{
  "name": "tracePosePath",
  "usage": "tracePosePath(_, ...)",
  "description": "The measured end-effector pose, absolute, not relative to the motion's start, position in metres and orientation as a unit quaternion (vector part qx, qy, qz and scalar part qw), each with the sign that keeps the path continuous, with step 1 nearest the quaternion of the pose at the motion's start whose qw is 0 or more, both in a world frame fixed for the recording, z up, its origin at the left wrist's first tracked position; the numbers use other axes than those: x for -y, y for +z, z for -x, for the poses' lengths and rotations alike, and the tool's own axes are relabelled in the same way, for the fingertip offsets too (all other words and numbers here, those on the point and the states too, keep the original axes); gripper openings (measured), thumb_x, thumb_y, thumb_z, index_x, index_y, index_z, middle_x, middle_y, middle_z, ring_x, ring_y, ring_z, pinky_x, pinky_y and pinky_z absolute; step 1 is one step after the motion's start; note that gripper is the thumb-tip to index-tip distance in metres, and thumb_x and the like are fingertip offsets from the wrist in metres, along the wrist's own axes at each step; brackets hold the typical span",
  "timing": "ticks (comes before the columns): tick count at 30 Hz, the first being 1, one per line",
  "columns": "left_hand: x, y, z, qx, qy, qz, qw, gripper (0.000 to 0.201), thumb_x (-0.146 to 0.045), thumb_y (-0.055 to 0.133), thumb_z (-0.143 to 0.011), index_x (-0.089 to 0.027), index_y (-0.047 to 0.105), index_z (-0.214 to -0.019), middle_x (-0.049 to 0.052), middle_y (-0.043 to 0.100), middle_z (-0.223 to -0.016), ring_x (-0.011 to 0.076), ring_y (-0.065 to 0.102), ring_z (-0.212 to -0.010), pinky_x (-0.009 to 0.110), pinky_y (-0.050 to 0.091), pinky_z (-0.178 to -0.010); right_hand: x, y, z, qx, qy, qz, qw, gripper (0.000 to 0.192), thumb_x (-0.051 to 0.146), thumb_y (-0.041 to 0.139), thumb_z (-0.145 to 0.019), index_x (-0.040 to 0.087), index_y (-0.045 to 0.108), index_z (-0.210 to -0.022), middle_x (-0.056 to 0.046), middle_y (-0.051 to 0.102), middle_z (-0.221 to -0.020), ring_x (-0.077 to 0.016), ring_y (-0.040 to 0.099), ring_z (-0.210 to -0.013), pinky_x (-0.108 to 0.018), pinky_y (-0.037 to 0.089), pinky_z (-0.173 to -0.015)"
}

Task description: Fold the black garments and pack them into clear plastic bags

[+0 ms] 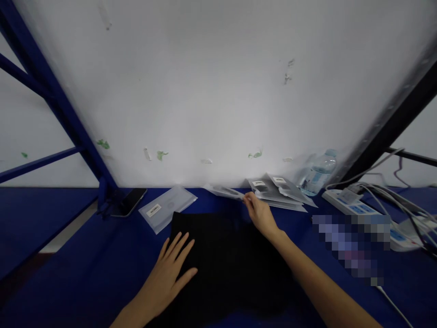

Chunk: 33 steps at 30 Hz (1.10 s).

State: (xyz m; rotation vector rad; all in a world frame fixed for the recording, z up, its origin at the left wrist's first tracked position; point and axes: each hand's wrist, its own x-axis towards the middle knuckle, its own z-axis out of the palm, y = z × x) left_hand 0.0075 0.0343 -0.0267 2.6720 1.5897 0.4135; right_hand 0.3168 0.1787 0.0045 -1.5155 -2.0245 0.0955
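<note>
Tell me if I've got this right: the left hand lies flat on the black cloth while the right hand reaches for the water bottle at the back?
Not quite. In the head view the right hand pinches a clear plastic bag, not the water bottle, which stands apart to the right. The left hand does lie flat on the black cloth.

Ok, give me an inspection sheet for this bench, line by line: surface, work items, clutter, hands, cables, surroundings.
Surface: blue table top, dimly lit.
Work items: black fabric lying flat; clear packet at its far edge; stack of labelled packets just right of that.
Clutter: labelled plastic bag, phone, water bottle.
Hands: left hand flat and open on the fabric; right hand reaching to the clear packet, fingertips at its edge, grip unclear.
Cables: power strip with several leads running off to the right.
Surroundings: white wall with tape scraps; blue rack frame on the left, dark post on the right.
</note>
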Motion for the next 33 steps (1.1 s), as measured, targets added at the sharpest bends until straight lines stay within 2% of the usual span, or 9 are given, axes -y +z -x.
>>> tracePosePath(4,-0.038,-0.013,-0.019,-0.516,0.212,-0.83,-0.027,0.064,-0.036,0.046,-0.097,-0.026,0.014,-0.151,0.008,0.036,-0.151,0.0263,0.031,-0.139,0.05,0.033,-0.11,-0.155,0.021,-0.302,0.737,0.131,0.518,0.413,0.025,0.038,0.033,-0.098,0.023,0.051,-0.106,-0.006,0.071,-0.095,-0.0193,0.069,-0.089,-0.029,0.051,-0.078)
tracePosePath(7,-0.048,0.002,-0.03,-0.519,0.284,-0.799,-0.102,0.069,-0.034,0.05,-0.094,-0.022,0.012,-0.151,0.012,0.035,-0.151,0.0291,0.029,-0.14,0.052,0.029,-0.112,-0.124,0.031,-0.289,0.737,0.173,0.468,0.456,0.022,0.038,0.041,-0.096,0.026,0.055,-0.107,-0.006,0.07,-0.107,-0.0205,0.068,-0.097,-0.031,0.051,-0.084)
tracePosePath(10,-0.059,0.013,-0.032,-0.516,0.319,-0.782,-0.143,0.054,-0.022,0.047,-0.095,-0.022,0.029,-0.146,0.012,0.048,-0.141,0.0298,0.035,-0.136,0.055,0.025,-0.112,-0.095,0.034,-0.282,0.748,0.198,0.441,0.454,0.019,0.037,0.046,-0.094,0.028,0.059,-0.106,-0.004,0.069,-0.11,-0.0208,0.067,-0.098,-0.033,0.052,-0.088)
tracePosePath(13,-0.064,0.017,-0.027,-0.511,0.323,-0.788,-0.112,0.038,-0.014,0.043,-0.093,-0.025,0.051,-0.128,0.006,0.064,-0.119,0.0264,0.05,-0.124,0.054,0.03,-0.11,-0.076,0.028,-0.284,0.712,0.266,0.436,0.482,0.021,0.039,0.054,-0.09,0.028,0.058,-0.107,-0.004,0.07,-0.106,-0.0209,0.068,-0.097,-0.035,0.053,-0.091)
tracePosePath(15,-0.062,0.019,-0.028,-0.518,0.326,-0.785,-0.096,0.035,-0.014,0.044,-0.091,-0.023,0.054,-0.123,0.006,0.065,-0.117,0.027,0.051,-0.122,0.054,0.033,-0.108,-0.069,0.021,-0.288,0.671,0.328,0.436,0.502,0.022,0.04,0.055,-0.089,0.026,0.057,-0.106,-0.005,0.07,-0.105,-0.0212,0.068,-0.098,-0.036,0.053,-0.091)
tracePosePath(19,-0.051,0.031,-0.058,-0.484,0.33,-0.806,-0.084,0.043,-0.012,0.047,-0.088,-0.018,0.047,-0.13,0.01,0.06,-0.125,0.0291,0.044,-0.128,0.056,0.029,-0.109,-0.061,0.008,-0.292,0.619,0.407,0.433,0.513,0.019,0.041,0.054,-0.09,0.023,0.058,-0.096,-0.006,0.071,-0.102,-0.0216,0.068,-0.097,-0.035,0.055,-0.088)
tracePosePath(24,-0.052,0.045,-0.116,-0.375,0.341,-0.861,-0.045,0.021,-0.018,0.051,-0.092,-0.021,0.058,-0.112,0.006,0.068,-0.101,0.0257,0.056,-0.107,0.055,0.035,-0.104,-0.054,0.003,-0.29,0.624,0.4,0.432,0.514,0.017,0.04,0.058,-0.088,0.023,0.058,-0.089,-0.005,0.07,-0.098,-0.0197,0.068,-0.092,-0.032,0.054,-0.086)
tracePosePath(27,-0.059,0.044,-0.13,-0.353,0.347,-0.867,-0.043,0.014,-0.017,0.049,-0.094,-0.02,0.062,-0.098,0.004,0.068,-0.087,0.0224,0.058,-0.093,0.051,0.039,-0.099,-0.051,0.003,-0.292,0.641,0.384,0.428,0.508,0.017,0.04,0.055,-0.09,0.023,0.057,-0.09,-0.005,0.069,-0.097,-0.0194,0.068,-0.092,-0.031,0.054,-0.084)
tracePosePath(33,-0.059,0.037,-0.128,-0.324,0.323,-0.887,-0.07,0.019,-0.013,0.046,-0.094,-0.019,0.064,-0.096,0.005,0.068,-0.089,0.0219,0.056,-0.091,0.046,0.044,-0.092,-0.045,0.0,-0.294,0.652,0.377,0.444,0.486,0.016,0.041,0.049,-0.093,0.025,0.049,-0.09,-0.005,0.07,-0.096,-0.0213,0.068,-0.095,-0.03,0.055,-0.08)
